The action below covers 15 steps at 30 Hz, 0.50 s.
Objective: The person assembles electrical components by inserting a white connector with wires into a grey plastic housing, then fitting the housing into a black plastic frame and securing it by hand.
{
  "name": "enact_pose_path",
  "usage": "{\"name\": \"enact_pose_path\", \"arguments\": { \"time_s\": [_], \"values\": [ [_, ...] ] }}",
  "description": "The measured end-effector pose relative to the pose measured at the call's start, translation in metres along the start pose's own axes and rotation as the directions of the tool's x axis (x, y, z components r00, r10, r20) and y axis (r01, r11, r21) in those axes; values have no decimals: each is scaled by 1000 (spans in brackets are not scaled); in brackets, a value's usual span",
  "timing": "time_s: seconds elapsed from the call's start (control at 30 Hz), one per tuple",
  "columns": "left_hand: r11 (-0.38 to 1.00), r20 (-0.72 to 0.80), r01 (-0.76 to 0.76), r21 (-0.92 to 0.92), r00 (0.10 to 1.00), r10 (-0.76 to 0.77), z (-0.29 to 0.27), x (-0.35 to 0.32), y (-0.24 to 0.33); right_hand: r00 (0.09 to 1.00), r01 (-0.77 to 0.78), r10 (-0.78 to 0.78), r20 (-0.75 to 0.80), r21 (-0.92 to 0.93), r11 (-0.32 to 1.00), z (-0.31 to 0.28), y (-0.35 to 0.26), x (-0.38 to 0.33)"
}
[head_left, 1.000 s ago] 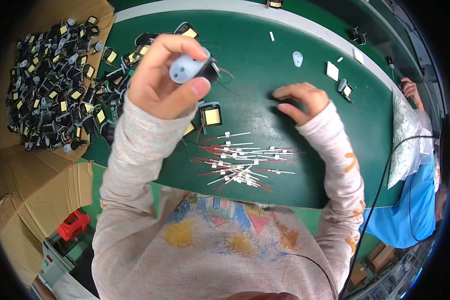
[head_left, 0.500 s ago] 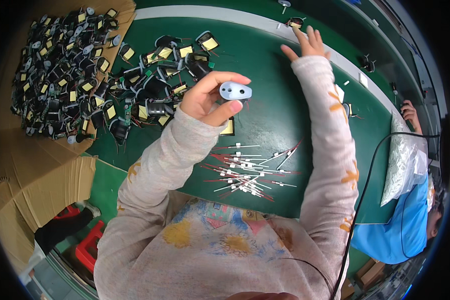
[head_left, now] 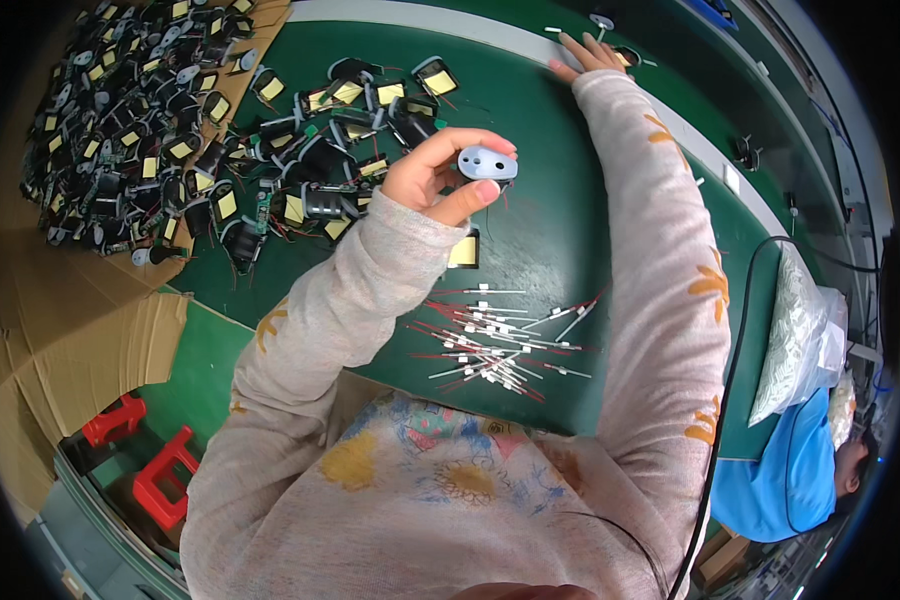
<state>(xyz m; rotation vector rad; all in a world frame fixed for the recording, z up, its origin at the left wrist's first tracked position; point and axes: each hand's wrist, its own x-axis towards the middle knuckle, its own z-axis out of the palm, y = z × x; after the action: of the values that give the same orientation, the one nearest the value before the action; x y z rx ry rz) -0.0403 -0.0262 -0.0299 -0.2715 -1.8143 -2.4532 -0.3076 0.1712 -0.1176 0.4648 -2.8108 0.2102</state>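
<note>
In my left hand (head_left: 446,178), thumb and fingers pinch a small device with a pale blue-grey oval cap (head_left: 490,163) with dark holes. Its dark body and thin wires show only in part below the cap. My right hand (head_left: 594,56) stretches to the far white rail (head_left: 670,125), fingers apart, beside a small dark device (head_left: 626,57) partly hidden by the hand. Under my left wrist lies a black part with a yellow pad (head_left: 465,250). Nearer me is a loose bunch of white connectors with red and white wires (head_left: 495,340).
Similar black devices with yellow pads (head_left: 320,160) are heaped on the green table's left, beside a full cardboard box (head_left: 135,130). At right stand a clear bag of white pieces (head_left: 785,340) and a person in blue (head_left: 785,470). A black cable (head_left: 735,370) crosses my right sleeve. Red stools (head_left: 165,480) stand lower left.
My right hand has moved farther out and slightly left, over the rail. The left hand has shifted a little right and up with the device. The other person's hand is no longer visible.
</note>
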Motion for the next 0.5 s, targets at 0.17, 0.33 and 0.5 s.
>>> {"name": "enact_pose_path", "arguments": {
  "time_s": [0.17, 0.33, 0.5],
  "values": [
    [1000, -45, 0, -25, 999, -1, 6, 5, 2, 994, 78, -76, 82, -25, 997, -51, 7, -25],
    [998, -152, -58, -15, 987, 56, -4, -7, 15, 888, 310, -447, 112, 573, 759, -175, -64, -129],
    [991, -47, -131, -9, 990, 130, 1, -7, 16, 866, 283, -481, 135, 662, 695, -154, -87, -217]
  ]
}}
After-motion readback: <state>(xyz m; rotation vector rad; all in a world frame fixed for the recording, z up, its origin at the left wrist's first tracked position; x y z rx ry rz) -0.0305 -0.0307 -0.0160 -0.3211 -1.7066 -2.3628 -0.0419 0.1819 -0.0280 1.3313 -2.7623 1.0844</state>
